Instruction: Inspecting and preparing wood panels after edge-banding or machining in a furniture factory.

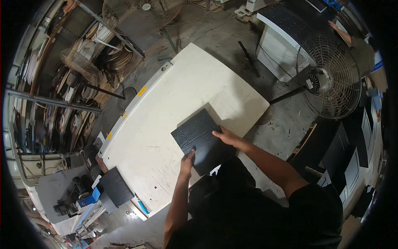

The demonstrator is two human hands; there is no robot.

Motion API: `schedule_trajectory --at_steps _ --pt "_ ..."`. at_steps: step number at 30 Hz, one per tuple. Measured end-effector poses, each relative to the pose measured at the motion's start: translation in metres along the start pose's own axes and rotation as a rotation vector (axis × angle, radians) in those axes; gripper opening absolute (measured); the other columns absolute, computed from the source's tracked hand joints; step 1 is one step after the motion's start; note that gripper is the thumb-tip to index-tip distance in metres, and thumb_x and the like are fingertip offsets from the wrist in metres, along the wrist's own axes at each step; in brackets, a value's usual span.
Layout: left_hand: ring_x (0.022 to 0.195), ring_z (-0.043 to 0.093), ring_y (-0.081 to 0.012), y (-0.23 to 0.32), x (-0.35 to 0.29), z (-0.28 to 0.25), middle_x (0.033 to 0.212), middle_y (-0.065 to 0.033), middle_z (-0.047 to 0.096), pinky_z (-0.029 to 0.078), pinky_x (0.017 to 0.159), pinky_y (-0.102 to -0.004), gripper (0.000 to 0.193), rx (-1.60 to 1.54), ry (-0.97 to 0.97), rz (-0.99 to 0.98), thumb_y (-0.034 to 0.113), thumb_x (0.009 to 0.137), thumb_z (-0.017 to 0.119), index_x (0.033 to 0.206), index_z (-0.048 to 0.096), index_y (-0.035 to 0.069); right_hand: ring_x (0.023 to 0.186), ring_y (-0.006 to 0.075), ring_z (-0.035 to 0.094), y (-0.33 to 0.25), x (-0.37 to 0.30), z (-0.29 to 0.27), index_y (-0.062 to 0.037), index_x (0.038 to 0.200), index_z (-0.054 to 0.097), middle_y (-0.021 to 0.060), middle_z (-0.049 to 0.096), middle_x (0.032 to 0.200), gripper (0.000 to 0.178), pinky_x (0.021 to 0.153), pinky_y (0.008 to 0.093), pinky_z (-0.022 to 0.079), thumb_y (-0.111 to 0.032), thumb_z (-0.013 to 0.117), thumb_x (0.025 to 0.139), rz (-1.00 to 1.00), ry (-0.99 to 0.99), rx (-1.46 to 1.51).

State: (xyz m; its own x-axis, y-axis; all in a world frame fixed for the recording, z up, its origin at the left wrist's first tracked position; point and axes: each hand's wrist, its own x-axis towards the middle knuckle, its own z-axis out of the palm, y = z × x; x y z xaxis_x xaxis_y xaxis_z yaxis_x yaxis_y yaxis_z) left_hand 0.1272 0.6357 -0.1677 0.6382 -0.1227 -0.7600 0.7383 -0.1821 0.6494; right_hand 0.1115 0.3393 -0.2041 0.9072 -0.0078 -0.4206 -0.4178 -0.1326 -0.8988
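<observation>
A black wood-grained square panel (198, 137) lies flat on the white worktable (166, 108), near its front edge. My left hand (187, 161) grips the panel's near left edge, thumb on top. My right hand (226, 136) rests on the panel's right edge, fingers spread over the surface. Both forearms come in from the lower right, above my dark shirt.
A second dark panel (116, 186) sits on a machine at the table's lower left. A standing fan (329, 83) is at the right, another fan (143, 10) at the top. Shelves with coiled edge strips (78, 70) fill the left. Black cabinets (348, 149) stand at right.
</observation>
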Motion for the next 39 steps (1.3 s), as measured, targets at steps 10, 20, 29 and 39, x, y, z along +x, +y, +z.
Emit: schedule_trajectory --at_steps 10,20,29,39 --pt "0.145 0.043 -0.0292 0.053 0.013 0.020 0.159 -0.0166 0.046 0.032 0.122 -0.0404 0.089 -0.327 -0.034 0.023 0.058 0.097 0.068 0.156 0.041 -0.002 0.159 0.0376 0.019 -0.064 0.048 -0.007 0.0066 0.164 0.007 0.0281 0.016 0.171 0.108 0.128 0.0459 0.021 -0.064 0.057 0.101 0.276 -0.129 0.054" --pt "0.159 0.021 -0.0279 -0.016 -0.025 0.018 0.171 -0.0154 0.026 0.013 0.129 -0.0392 0.088 -0.353 -0.099 0.051 0.056 0.104 0.054 0.163 0.027 -0.003 0.154 0.0369 0.030 -0.001 -0.041 -0.015 0.0055 0.163 0.021 0.0264 0.031 0.166 0.102 0.125 0.0448 0.027 -0.064 0.061 0.098 0.004 -0.230 0.005" --pt "0.141 0.047 -0.0337 -0.061 -0.017 0.035 0.154 -0.0168 0.048 0.040 0.116 -0.0479 0.072 -0.506 0.029 -0.023 0.048 0.102 0.063 0.154 0.040 0.003 0.157 0.0353 0.025 0.013 -0.085 -0.010 0.0028 0.165 0.017 0.0224 0.026 0.170 0.093 0.128 0.0427 0.020 -0.051 0.061 0.103 0.222 -0.204 0.256" --pt "0.110 0.065 -0.0250 -0.088 -0.006 0.060 0.124 -0.0159 0.066 0.054 0.093 -0.0399 0.068 -0.225 0.150 -0.027 0.035 0.091 0.078 0.143 0.049 0.002 0.146 0.0285 0.042 0.022 -0.086 -0.025 0.0034 0.161 0.031 0.0161 0.044 0.161 0.082 0.122 0.0394 0.030 -0.040 0.066 0.101 0.208 -0.097 0.326"
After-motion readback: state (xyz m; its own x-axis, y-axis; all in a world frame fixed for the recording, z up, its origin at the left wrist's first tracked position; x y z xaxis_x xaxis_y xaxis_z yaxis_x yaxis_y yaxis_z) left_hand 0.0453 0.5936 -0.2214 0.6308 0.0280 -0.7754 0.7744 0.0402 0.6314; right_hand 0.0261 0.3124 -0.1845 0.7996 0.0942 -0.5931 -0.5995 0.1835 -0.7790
